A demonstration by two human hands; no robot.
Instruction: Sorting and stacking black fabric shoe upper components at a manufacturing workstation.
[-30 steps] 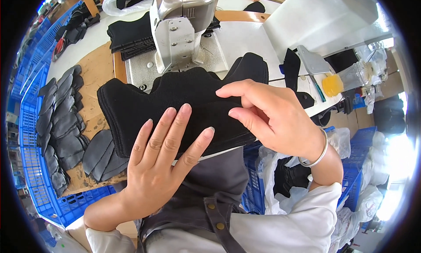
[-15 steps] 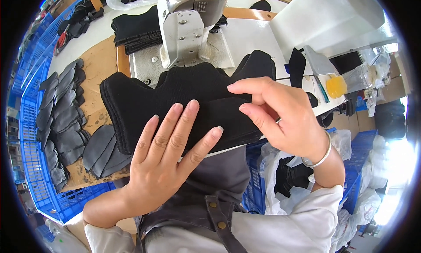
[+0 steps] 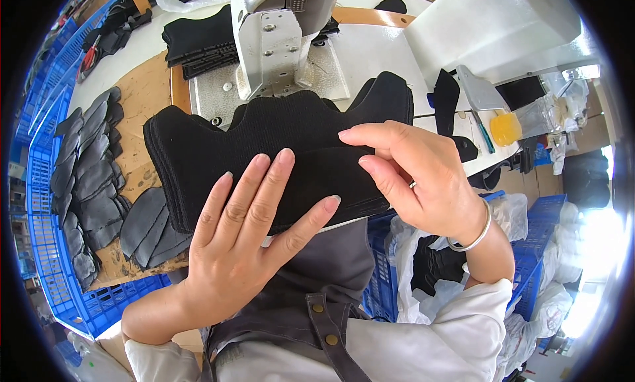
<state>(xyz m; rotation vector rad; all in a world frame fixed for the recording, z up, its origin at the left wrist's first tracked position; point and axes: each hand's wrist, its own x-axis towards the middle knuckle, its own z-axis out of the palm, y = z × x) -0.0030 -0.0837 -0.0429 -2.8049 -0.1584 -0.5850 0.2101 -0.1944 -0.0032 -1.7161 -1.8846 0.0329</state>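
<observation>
A thick stack of black fabric pieces [image 3: 291, 124] with a wavy far edge lies at the near side of the table, in front of the sewing machine [image 3: 268, 51]. My left hand [image 3: 241, 230] rests flat on the stack's near left part, fingers stretched and apart. Over the right part of the same stack is my right hand [image 3: 420, 173], its thumb and index fingertip separated and nothing visible between them. Its other fingers are curled and partly hidden behind the thumb.
Grey-black oval pieces [image 3: 96, 170] lie overlapping on a brown board at left, beside a blue crate [image 3: 49, 216]. More black pieces [image 3: 202, 41] are stacked left of the machine. At right are a teal pen-like tool [image 3: 485, 134] and a yellow-capped clear container [image 3: 506, 128].
The whole view has shifted slightly, moving most things a little leftward. Both hands keep nearly the same pose over the black stack.
</observation>
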